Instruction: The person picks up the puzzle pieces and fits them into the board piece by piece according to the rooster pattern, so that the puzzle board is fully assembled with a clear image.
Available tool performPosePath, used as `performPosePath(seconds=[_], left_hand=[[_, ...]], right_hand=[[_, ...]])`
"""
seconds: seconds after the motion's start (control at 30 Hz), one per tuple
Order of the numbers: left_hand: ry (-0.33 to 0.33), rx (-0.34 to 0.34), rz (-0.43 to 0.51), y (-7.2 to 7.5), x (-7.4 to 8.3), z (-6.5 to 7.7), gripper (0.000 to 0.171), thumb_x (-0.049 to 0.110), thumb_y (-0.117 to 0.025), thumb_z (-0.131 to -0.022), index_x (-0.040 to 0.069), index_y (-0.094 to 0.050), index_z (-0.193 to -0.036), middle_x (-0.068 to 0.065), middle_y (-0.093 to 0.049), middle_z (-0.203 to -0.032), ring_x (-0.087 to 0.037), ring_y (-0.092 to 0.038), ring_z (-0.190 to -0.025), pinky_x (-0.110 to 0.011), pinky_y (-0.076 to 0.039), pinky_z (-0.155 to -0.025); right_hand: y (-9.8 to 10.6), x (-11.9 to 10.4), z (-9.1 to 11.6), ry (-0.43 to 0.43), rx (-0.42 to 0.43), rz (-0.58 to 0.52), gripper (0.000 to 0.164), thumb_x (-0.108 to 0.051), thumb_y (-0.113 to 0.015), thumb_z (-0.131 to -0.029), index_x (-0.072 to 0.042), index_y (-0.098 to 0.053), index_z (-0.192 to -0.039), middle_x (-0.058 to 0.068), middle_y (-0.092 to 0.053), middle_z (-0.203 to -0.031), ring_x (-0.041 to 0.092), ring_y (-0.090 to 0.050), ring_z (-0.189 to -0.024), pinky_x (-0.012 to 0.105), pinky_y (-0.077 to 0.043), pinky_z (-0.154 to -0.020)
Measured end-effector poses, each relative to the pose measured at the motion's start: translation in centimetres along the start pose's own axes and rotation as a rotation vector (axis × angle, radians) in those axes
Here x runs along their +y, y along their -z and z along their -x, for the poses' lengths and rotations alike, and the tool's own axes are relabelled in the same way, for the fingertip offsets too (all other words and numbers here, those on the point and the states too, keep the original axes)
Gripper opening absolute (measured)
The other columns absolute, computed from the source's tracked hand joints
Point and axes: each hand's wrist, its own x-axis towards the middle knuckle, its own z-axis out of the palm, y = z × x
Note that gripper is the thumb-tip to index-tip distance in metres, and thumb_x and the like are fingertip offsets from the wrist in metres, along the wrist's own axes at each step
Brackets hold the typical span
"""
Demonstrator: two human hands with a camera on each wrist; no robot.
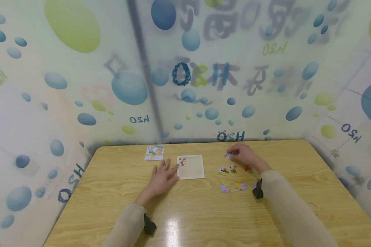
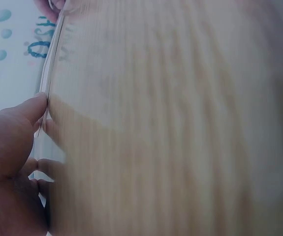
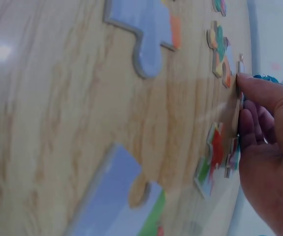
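A square, pale puzzle tray (image 1: 193,169) lies on the table with a small colourful puzzle piece (image 1: 182,161) in its upper left corner. My left hand (image 1: 161,178) rests with fingers spread at the tray's left side, thumb and index finger touching its edge. To the right of the tray, my right hand (image 1: 245,155) reaches to the farthest group of pieces and pinches a puzzle piece (image 1: 228,155) near the table surface. In the right wrist view, the thumb of that hand (image 3: 274,132) covers part of the piece.
A printed picture card (image 1: 154,153) lies beyond my left hand. Several loose puzzle pieces (image 1: 241,186) are spread in rows on the wooden table (image 1: 198,219), right of the tray. A patterned curtain (image 1: 188,113) stands behind the table's far edge.
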Motion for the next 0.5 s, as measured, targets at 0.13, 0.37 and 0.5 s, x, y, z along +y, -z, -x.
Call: performPosePath(seconds=[0.13, 0.37, 0.5], left_hand=[[-0.001, 0.0, -0.006, -0.09, 0.02, -0.02, 0.054, 0.034, -0.059, -0.105, 0.01, -0.05, -0.152, -0.029, -0.019, -0.164, -0.049, -0.009, -0.153, -0.07, -0.002, -0.117], [-0.001, 0.0, -0.007, -0.21, 0.0, 0.02, 0.054, 0.034, -0.059, -0.105, 0.01, -0.05, -0.152, -0.029, -0.02, -0.164, -0.05, -0.009, -0.152, -0.071, -0.002, -0.117], [0.006, 0.004, -0.007, -0.11, 0.13, 0.03, 0.054, 0.033, -0.059, -0.105, 0.01, -0.05, -0.152, -0.029, -0.02, -0.164, -0.049, -0.008, -0.153, -0.07, -0.002, -0.117]], right_hand=[[-0.16, -0.31, 0.17, -0.032, 0.011, 0.007, 0.029, -0.012, -0.07, -0.097, 0.002, -0.072, -0.123, 0.017, -0.065, -0.118, 0.031, -0.062, -0.1, 0.048, -0.053, -0.087], [-0.71, -0.47, 0.04, -0.06, 0.047, 0.041, 0.025, -0.013, -0.072, -0.096, 0.0, -0.075, -0.118, 0.013, -0.066, -0.109, 0.028, -0.061, -0.096, 0.047, -0.053, -0.085], [-0.74, -0.46, -0.16, -0.084, 0.057, 0.014, 0.023, -0.012, -0.073, -0.095, -0.001, -0.074, -0.115, 0.012, -0.067, -0.109, 0.028, -0.062, -0.097, 0.047, -0.053, -0.087]])
